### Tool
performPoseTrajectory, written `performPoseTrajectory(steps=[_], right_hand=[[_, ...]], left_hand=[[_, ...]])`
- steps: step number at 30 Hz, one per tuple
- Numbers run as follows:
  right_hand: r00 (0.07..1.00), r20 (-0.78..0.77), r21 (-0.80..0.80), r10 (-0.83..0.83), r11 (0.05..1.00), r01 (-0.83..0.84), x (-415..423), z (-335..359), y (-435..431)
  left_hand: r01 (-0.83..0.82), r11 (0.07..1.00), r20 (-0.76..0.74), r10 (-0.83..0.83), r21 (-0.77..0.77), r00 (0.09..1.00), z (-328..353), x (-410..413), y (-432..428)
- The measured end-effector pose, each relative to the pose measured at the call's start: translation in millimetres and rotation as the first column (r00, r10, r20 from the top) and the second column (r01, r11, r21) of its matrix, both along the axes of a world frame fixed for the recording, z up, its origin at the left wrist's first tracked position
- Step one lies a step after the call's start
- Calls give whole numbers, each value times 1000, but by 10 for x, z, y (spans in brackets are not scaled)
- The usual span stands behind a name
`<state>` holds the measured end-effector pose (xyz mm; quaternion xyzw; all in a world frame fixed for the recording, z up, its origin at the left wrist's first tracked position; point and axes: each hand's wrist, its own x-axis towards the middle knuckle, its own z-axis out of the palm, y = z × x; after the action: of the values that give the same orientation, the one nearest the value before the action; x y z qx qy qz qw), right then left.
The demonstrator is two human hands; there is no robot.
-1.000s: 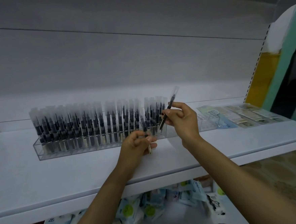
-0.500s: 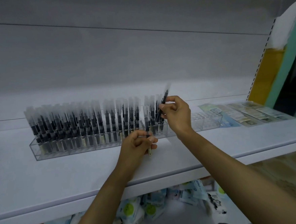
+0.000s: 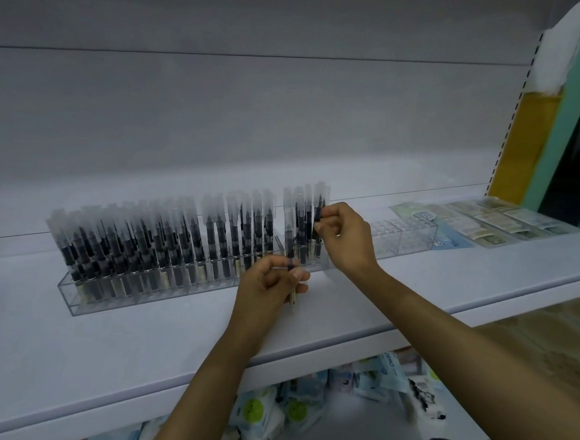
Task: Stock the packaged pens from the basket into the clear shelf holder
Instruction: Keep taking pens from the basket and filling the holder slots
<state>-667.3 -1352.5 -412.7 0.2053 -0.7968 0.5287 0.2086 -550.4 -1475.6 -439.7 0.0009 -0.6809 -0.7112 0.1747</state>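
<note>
A long clear shelf holder [image 3: 81, 305] stands on the white shelf [image 3: 119, 352], its left and middle slots filled with several upright packaged black pens [image 3: 166, 242]. My right hand [image 3: 343, 240] pinches one packaged pen [image 3: 318, 214] that stands among the rightmost filled slots. In front of the holder my left hand [image 3: 269, 286] grips another packaged pen [image 3: 289, 250] upright. The right end of the holder [image 3: 403, 237] shows bare slots. The basket is not in view.
Flat printed packets [image 3: 487, 218] lie on the shelf right of the holder. Blue and white packets [image 3: 260, 411] sit on the level below. A perforated upright and a yellow and green wall edge [image 3: 524, 148] bound the right side.
My right hand has moved left and down, bringing its pen from a tilted hold above the holder to upright among the rightmost pens. My left hand has kept its pen in place.
</note>
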Motion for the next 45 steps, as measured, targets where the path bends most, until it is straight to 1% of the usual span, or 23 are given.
performPoseTrajectory(steps=[3,7,10,12,15,16,19,20,24,26,27,28,29,30,31,32,33,34,35,37,40,42,45], right_hand=[[999,-33,23,-5,1000,5,9,-4,-19],[999,-30,84,34,996,-31,-10,-65,-25],[999,-41,85,29,996,-26,-12,-138,-30],[997,-77,26,19,1000,-17,36,-181,-50],[992,-127,-155,20,987,-40,258,-245,-33],[991,-125,-166,51,983,-72,364,-264,-19],[959,-55,-111,278,953,-283,623,-322,9],[947,-27,-99,321,941,-323,654,-334,20],[926,51,-148,374,920,-363,614,-322,78],[923,86,-193,375,915,-354,613,-281,91],[921,122,-259,370,908,-330,604,-242,101],[920,157,-347,360,892,-290,580,-192,118],[923,180,-433,340,870,-236,532,-133,148],[933,185,-498,307,848,-181,457,-75,188],[947,180,-535,267,834,-134,368,-23,233],[959,174,-550,225,830,-95,277,19,275],[967,171,-553,187,831,-63,198,57,302],[973,169,-548,155,836,-38,126,76,316],[976,166,-539,139,842,-28,64,84,324],[981,143,-512,133,858,-42,-7,91,320],[990,69,-401,125,912,-88,-75,69,304],[994,13,-273,110,956,-102,-113,52,286],[996,-59,-13,70,997,-70,-159,33,243]], left_hand=[[-5,1000,5,5,-6,1000,-6,1,-5],[-8,1000,8,8,-10,1000,3,16,4],[-14,1000,10,14,-17,1000,17,26,5],[-14,1000,11,14,-20,1000,24,32,4],[-11,1000,3,11,-20,1000,28,39,13],[-6,1000,-5,6,-25,1000,29,39,16],[8,998,-54,-12,-56,998,31,48,13],[10,998,-73,-14,-59,997,31,53,13],[-6,996,-84,-2,-91,996,16,64,18],[-47,981,-71,34,-191,997,-11,44,31],[-90,953,-77,71,-288,995,-36,39,46],[-154,892,-108,119,-426,987,-69,36,61],[-239,776,-182,162,-583,970,-94,39,73],[-321,617,-274,174,-719,946,-103,45,87],[-384,452,-351,158,-805,923,-114,42,94],[-423,317,-402,131,-849,906,-119,32,101],[-430,222,-414,116,-875,903,-127,9,101],[-412,156,-397,119,-898,910,-136,-12,101],[-378,116,-363,135,-919,922,-145,-31,101],[-327,89,-309,167,-941,936,-196,-43,103],[-263,136,-235,193,-955,953,-217,-51,102],[-206,147,-173,209,-967,962,-208,-67,95],[-169,145,-132,235,-975,963,-205,-85,92]])
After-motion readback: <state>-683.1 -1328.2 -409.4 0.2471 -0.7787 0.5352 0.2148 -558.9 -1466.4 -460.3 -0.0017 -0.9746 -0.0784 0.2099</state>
